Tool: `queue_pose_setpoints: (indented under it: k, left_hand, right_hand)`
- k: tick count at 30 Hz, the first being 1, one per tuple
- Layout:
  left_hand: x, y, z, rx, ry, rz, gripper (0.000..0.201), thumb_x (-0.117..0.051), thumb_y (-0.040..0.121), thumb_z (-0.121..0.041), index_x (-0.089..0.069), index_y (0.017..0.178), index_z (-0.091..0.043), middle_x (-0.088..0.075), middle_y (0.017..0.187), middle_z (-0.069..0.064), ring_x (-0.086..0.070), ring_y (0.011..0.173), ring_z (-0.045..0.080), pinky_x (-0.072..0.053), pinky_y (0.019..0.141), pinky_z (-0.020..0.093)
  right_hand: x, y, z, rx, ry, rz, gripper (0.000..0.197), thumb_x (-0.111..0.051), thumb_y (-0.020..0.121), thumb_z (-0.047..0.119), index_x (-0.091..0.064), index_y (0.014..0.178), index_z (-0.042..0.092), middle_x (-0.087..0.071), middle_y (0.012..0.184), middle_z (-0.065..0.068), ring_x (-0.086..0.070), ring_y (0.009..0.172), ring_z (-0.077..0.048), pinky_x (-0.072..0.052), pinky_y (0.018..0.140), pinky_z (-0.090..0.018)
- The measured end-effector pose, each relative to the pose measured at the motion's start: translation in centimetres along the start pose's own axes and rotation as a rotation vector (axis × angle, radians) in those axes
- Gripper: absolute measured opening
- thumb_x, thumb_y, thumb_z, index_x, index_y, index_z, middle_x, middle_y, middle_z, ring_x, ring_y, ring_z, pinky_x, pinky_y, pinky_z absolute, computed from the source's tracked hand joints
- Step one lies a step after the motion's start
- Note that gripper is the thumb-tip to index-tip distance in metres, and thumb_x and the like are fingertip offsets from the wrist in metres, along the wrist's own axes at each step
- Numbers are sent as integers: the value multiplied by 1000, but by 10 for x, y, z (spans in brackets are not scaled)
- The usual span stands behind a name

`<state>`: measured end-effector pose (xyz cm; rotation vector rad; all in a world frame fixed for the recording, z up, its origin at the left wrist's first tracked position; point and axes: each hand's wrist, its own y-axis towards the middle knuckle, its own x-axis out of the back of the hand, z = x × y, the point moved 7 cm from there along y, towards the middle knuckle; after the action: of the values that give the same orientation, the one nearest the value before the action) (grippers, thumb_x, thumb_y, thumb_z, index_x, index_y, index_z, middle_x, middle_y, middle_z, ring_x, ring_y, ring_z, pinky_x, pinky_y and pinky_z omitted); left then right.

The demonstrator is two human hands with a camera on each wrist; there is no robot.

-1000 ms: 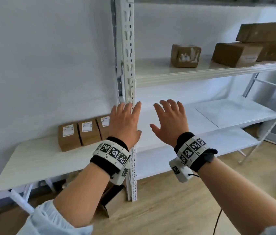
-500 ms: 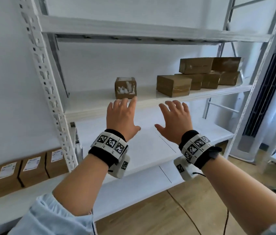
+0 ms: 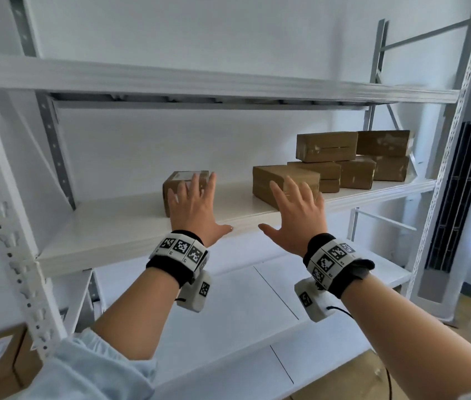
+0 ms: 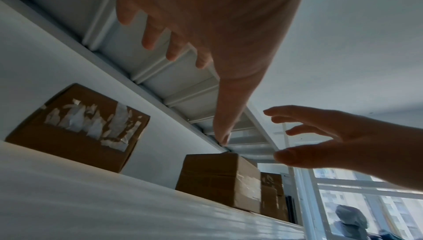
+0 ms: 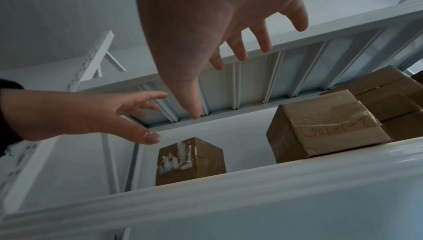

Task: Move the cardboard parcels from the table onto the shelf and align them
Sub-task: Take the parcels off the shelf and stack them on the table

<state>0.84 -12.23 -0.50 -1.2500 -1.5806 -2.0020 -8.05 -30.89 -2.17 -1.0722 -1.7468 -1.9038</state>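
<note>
Your left hand (image 3: 192, 209) and right hand (image 3: 298, 217) are raised at the front edge of the shelf (image 3: 130, 226), fingers spread wide and holding nothing. The small parcel (image 3: 176, 183) stands alone on the shelf beyond your left fingers; the nearest stacked parcel (image 3: 269, 180) lies beyond your right, with the remaining stack (image 3: 355, 157) just behind it.

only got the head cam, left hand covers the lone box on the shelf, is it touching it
Observer: No. The left wrist view shows the left hand in the air, clear of the lone box, fingers spread.
Operator: and the right hand
Observer: Empty too. In the right wrist view the right hand is open, apart from the taped box.
Operator: anything on the lone box front
Observer: A torn white label, mostly peeled off.
</note>
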Motion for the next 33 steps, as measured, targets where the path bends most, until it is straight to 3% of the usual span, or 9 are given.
queue_pose_setpoints:
  k: [4,12,16,20,25,30,33]
  left_hand:
    - [-31,53,25,90,7,-14,123,-65,62,-83,-4,156,-31,-17,161,12,-18,146,38,-18,117,54]
    - [-95,120,53,283,-51,140,113,-60,65,-84,-12,154,-31,-19,160,13,-18,143,45,-17,113,67]
    - [-108,131,48,366,-73,188,86,-57,74,-71,-33,146,-31,-27,155,11,-18,141,44,-21,108,71]
    - [-110,141,26,341,-28,214,63,-57,75,-59,-50,132,-31,-39,141,11,-27,131,41,-33,101,63]
    - [-107,148,4,325,-18,203,58,-61,71,-53,-56,124,-29,-36,137,8,-28,127,39,-35,99,59]
    - [-93,154,-21,288,-42,145,48,-60,75,-50,-63,114,-22,-36,138,5,-29,125,38,-33,99,60]
    - [-84,158,-35,263,-60,111,45,-60,77,-51,-65,110,-20,-36,141,4,-29,126,37,-33,99,60]
  right_hand:
    - [-38,54,-11,-17,-31,69,98,-56,81,72,-12,157,28,-13,163,-8,-18,146,-40,-24,113,-63]
    - [-97,135,-61,-144,-32,116,97,-56,79,74,-15,154,28,-17,162,-9,-23,144,-36,-29,111,-60]
    - [-117,149,-73,-163,-33,148,91,-54,79,76,-22,150,28,-25,157,-10,-29,140,-36,-29,109,-60]
    - [-122,159,-72,-143,-11,144,84,-52,78,77,-36,144,28,-38,149,-7,-35,136,-35,-31,104,-59]
    - [-123,169,-78,-146,31,159,78,-50,79,78,-51,135,23,-47,141,-6,-39,131,-34,-33,102,-55]
    - [-130,168,-108,-265,79,225,93,-42,68,92,-51,135,26,-38,147,-9,-26,137,-42,-17,108,-72]
    - [-137,164,-123,-350,181,317,106,-43,59,97,-44,140,30,-32,149,-10,-23,138,-45,-21,107,-73]
